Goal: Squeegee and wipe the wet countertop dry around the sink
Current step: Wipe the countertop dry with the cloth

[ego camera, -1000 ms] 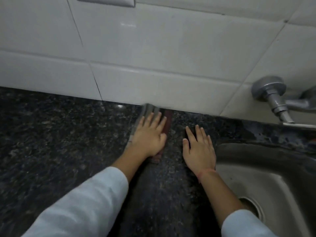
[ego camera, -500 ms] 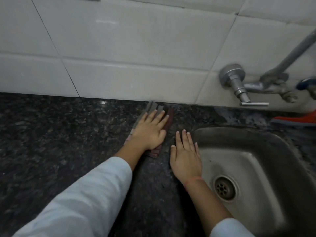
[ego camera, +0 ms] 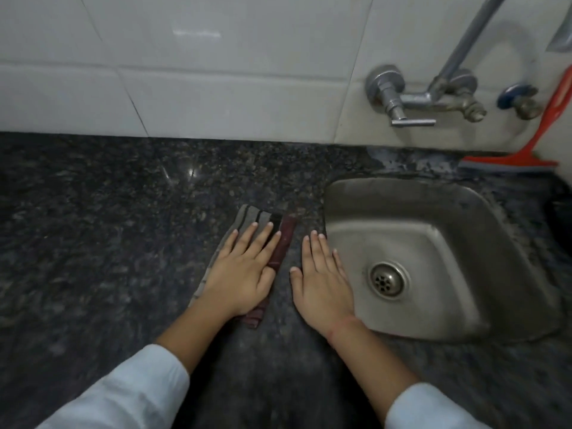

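A folded striped cloth (ego camera: 286, 239), grey and maroon, lies on the dark speckled countertop (ego camera: 108, 243) just left of the steel sink (ego camera: 402, 188). My left hand (ego camera: 244, 274) presses flat on the cloth with the fingers spread, covering most of it. Beside it, my right hand (ego camera: 323, 283) rests palm down on the bare counter at the sink's left rim and holds nothing. A red squeegee (ego camera: 523, 161) leans against the tiled wall behind the sink's far right corner, away from both hands.
A metal tap (ego camera: 399, 103) with a lever and a pipe sticks out of the white tile wall (ego camera: 216, 88) above the sink. The sink drain (ego camera: 387, 278) is uncovered. A dark object (ego camera: 560, 221) sits at the right edge.
Both hands and the cloth have slid from the base of the wall back toward me along the counter. They now lie beside the sink's left rim.
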